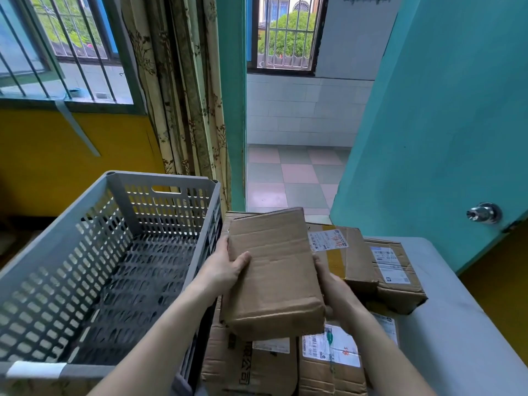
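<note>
A plain brown cardboard parcel (274, 270) is held in the air above a pile of other parcels. My left hand (225, 267) grips its left edge, thumb on top. My right hand (331, 284) holds its right edge, fingers mostly hidden beneath it. An empty grey perforated plastic crate (114, 195) stands just left of the parcel, its right wall close to my left wrist.
Several labelled cardboard parcels (351, 252) lie stacked on a grey-white surface (445, 295) under and right of my hands. A teal door (428, 110) with a metal knob (484, 213) stands open at the right. A curtain (183, 95) and a barred window (65, 47) are behind the crate.
</note>
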Action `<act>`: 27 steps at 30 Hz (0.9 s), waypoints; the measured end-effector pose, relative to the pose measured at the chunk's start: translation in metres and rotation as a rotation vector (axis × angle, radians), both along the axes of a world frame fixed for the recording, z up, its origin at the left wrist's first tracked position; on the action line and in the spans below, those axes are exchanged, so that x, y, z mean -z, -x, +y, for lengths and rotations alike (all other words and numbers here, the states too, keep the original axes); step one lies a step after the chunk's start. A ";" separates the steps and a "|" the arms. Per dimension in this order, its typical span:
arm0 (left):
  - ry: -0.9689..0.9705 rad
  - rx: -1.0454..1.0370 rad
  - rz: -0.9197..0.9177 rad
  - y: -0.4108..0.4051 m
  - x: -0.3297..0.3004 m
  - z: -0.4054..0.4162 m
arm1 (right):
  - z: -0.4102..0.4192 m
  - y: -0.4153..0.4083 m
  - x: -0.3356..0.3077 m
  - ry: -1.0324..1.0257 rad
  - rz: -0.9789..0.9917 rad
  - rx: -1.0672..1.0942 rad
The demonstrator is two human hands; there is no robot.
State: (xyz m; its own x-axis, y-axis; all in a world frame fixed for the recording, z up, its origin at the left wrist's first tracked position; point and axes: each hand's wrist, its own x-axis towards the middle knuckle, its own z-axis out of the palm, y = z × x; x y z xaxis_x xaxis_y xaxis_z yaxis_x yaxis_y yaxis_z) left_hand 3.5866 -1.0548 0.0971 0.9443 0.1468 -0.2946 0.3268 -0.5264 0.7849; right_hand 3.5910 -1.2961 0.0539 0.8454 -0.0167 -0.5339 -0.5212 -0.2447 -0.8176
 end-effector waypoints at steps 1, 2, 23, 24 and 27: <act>-0.037 -0.003 -0.007 -0.001 -0.002 -0.001 | -0.002 -0.004 -0.004 0.037 -0.059 -0.009; -0.078 0.006 -0.018 -0.003 -0.005 -0.003 | -0.005 -0.007 -0.007 0.074 -0.126 -0.028; 0.259 0.224 0.182 0.022 -0.012 -0.008 | -0.002 0.009 -0.033 0.082 -0.092 -0.419; 0.249 0.225 0.180 0.021 -0.012 -0.007 | -0.002 0.008 -0.034 0.088 -0.100 -0.420; 0.203 0.209 0.191 0.021 -0.018 -0.009 | -0.003 0.007 -0.038 0.116 -0.108 -0.440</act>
State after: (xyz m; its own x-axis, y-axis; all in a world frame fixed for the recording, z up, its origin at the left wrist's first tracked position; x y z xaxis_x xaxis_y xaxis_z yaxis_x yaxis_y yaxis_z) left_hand 3.5656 -1.0636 0.1148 0.8727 -0.1241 -0.4722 0.3793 -0.4368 0.8157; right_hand 3.5843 -1.2995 0.0924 0.8359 0.3014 -0.4587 -0.2610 -0.5169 -0.8153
